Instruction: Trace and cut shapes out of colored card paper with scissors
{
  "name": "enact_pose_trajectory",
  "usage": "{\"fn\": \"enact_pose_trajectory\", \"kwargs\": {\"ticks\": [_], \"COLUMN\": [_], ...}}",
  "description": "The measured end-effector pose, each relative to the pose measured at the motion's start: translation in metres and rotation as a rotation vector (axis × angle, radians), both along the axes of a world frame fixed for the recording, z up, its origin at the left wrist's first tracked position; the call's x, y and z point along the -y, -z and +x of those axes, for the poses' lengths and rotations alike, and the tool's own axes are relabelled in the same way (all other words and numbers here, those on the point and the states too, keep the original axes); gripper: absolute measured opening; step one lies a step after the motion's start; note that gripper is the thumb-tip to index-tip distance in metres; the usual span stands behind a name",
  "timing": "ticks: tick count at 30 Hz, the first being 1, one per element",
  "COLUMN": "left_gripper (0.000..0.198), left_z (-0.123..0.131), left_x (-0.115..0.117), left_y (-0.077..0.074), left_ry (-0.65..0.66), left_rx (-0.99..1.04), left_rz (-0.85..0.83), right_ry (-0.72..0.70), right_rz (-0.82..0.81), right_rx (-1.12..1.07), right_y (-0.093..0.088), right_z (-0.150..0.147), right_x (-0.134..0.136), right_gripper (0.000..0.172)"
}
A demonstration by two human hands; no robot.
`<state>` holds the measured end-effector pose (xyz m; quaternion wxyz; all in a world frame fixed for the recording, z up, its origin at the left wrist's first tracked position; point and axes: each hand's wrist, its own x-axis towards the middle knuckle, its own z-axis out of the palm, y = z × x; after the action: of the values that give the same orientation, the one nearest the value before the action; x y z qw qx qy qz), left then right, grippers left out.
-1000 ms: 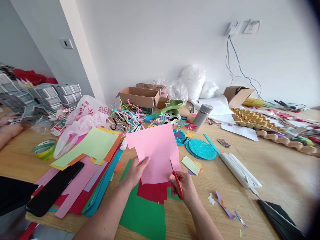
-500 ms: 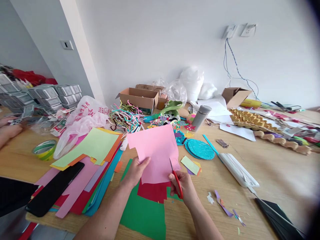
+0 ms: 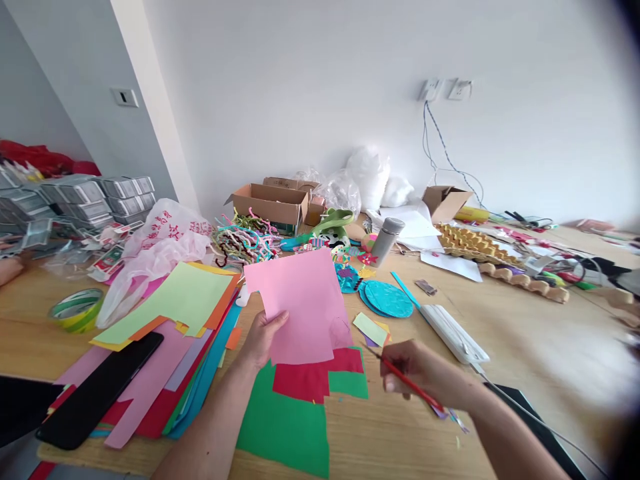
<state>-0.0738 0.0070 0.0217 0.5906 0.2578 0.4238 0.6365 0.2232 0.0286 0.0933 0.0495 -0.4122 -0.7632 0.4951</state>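
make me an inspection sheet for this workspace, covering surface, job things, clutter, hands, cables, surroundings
Surface: pale wooden tabletop, small paper scraps at right.
Job's things: notched pink paper sheet, red-handled scissors; apart.
Clutter: stacked coloured paper sheets, long flat black object lying on them, grey cylindrical bottle, turquoise round discs.
Hands: left hand holds the sheet's left edge; right hand holds the scissors.
Cables: white cable at long white plastic block; thin blue cables below white wall socket.
Surroundings: white wall; another person's hand far left.

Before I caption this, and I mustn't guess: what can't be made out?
Head view:
Left hand: some fingers hidden behind the pink paper.
Red scissors: blade opening blurred; handle partly covered by the right hand.
Co-worker's hand: cut off by the left edge.
Drawn outline: too faint to trace.
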Motion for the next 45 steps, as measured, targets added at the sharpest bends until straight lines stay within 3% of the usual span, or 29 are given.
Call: {"fn": "enact_pose_trajectory", "kwargs": {"ticks": [4, 8, 15, 26, 45], "left_gripper": [0.041, 0.042, 0.044, 0.042, 0.047], "left_z": [-0.001, 0.0, 0.001, 0.002, 0.004], "left_x": [0.004, 0.008, 0.011, 0.011, 0.013], "left_y": [-0.001, -0.003, -0.007, -0.004, -0.008], "left_ry": [0.109, 0.214, 0.296, 0.317, 0.342], "left_rx": [-0.003, -0.031, -0.081, -0.102, -0.114], "left_rz": [0.001, -0.005, -0.009, -0.014, -0.01], "right_ry": [-0.121, -0.266, -0.325, -0.357, -0.257], "right_rz": [0.182, 0.24, 0.231, 0.246, 0.238], "right_rx": [0.219, 0.345, 0.485, 0.456, 0.527], "right_y": [-0.036, -0.052, -0.054, -0.053, -0.06], "right_z": [0.013, 0.004, -0.011, -0.022, -0.027], "right_x": [-0.022, -0.03, -0.029, -0.027, -0.018], "right_gripper": [0.046, 0.051, 0.058, 0.056, 0.06]}}
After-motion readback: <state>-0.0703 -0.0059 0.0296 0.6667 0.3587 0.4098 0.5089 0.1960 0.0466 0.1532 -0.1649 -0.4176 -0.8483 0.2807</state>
